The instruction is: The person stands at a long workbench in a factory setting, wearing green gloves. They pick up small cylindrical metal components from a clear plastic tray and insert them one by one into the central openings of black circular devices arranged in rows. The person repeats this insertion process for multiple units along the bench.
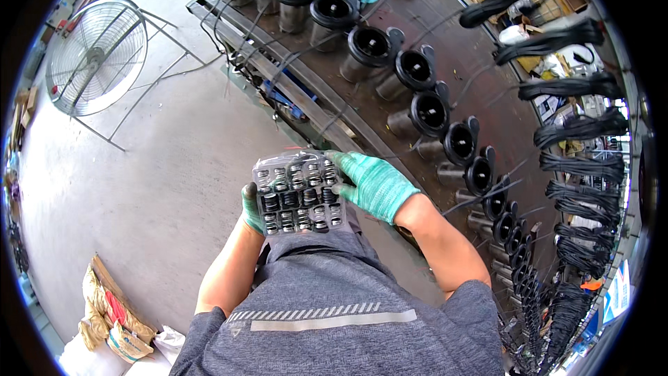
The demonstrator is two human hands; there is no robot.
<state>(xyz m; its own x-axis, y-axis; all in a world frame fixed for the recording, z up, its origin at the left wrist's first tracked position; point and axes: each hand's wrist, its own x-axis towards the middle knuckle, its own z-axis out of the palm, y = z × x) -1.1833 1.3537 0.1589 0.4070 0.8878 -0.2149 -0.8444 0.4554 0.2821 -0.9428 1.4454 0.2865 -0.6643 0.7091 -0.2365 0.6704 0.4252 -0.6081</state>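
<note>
In front of my waist I hold a clear plastic tray with rows of pockets. In the pockets sit several small round parts, black and silver, like ringed or spring-wound pieces. My left hand, in a green glove, grips the tray's left side, with most of its fingers hidden beneath. On the opposite side, my right hand, in a matching green glove, closes on the upper right edge. Its thumb lies on the tray's right rim and the other fingertips are partly hidden.
A long dark workbench curves along my right, carrying a row of metal cylinders with black tops. Bundled black cables line its far side. A large floor fan stands at the upper left. Sacks lie at the lower left.
</note>
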